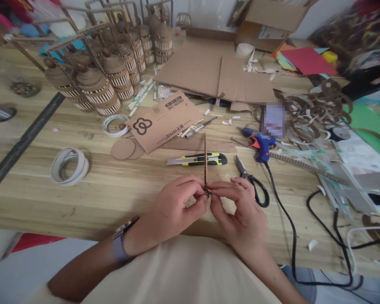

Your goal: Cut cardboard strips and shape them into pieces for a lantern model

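My left hand (177, 202) and my right hand (237, 211) meet above the near edge of the wooden table (114, 185). Both pinch the lower end of a thin corrugated cardboard strip (205, 160), which stands upright on edge between the fingertips. A watch sits on my left wrist. Just beyond the strip lies a yellow and black utility knife (198, 159). Black-handled scissors (253, 181) rest right next to my right hand.
A blue glue gun (261, 147) with a black cord lies at the right. Tape rolls (69, 165) sit at the left, and round cardboard lantern-like pieces (98, 90) at the back left. Flat cardboard sheets (193, 67), cardboard rings (316, 112) and coloured paper (307, 61) lie behind.
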Demonstrator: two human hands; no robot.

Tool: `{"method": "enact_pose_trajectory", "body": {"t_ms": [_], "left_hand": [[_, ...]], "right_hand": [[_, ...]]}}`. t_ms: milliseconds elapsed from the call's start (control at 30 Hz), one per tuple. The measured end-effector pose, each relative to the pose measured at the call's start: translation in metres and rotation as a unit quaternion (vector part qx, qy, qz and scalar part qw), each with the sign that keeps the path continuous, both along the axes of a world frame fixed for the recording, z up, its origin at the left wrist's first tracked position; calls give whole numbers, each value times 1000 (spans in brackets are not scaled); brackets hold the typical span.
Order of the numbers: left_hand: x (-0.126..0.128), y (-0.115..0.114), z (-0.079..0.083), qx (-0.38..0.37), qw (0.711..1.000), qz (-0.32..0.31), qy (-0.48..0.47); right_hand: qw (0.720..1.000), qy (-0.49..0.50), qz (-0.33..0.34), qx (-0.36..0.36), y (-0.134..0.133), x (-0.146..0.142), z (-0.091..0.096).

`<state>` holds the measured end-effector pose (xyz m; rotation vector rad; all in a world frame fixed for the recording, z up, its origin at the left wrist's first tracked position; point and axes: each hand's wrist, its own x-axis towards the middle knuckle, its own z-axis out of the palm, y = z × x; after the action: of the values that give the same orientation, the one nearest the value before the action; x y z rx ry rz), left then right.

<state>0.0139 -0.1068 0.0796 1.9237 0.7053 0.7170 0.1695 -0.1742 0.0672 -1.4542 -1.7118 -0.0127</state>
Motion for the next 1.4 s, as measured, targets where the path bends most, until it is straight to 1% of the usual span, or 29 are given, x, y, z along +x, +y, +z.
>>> {"method": "enact_pose_trajectory", "body": {"t_ms": [233, 433, 500, 567, 667, 733, 833, 933, 1033, 1100, 1233, 1400], "left_hand": [[-1, -1, -1, -15, 999, 7, -41], [-1, 1, -1, -21, 998, -6, -61], [-1, 3, -1, -27, 997, -10, -66], [0, 3, -1, -46, 997, -7, -59], [-1, 2, 0, -95, 995, 6, -25], [-1, 2, 1, -96, 995, 12, -11], [-1, 1, 0, -57, 998, 16, -8], [-1, 1, -1, -45, 999, 14, -11], [-1, 2, -1, -28, 999, 14, -8], [-2, 2, -1, 0, 1000, 18, 8], [-1, 1, -1, 84, 995, 22, 43], [2, 1, -2, 221, 974, 16, 51]], "right_hand": [[998, 68, -1, -12, 0, 0, -3], [988, 150, -11, -43, -2, 2, -5], [986, 158, -11, -49, -2, 3, -4], [991, 128, -7, -37, -1, 3, -2], [999, 32, -8, -8, -1, 2, 3], [1000, -15, -11, 4, -1, 2, 5], [999, -36, -19, 10, -1, 1, 7], [999, -44, -25, 3, 0, 2, 6], [999, -32, -27, -12, 0, 2, 5], [999, -15, -30, -29, 0, 1, 5], [997, -9, -34, -69, -2, 0, 7], [996, -26, -46, -72, -3, -2, 11]]}}
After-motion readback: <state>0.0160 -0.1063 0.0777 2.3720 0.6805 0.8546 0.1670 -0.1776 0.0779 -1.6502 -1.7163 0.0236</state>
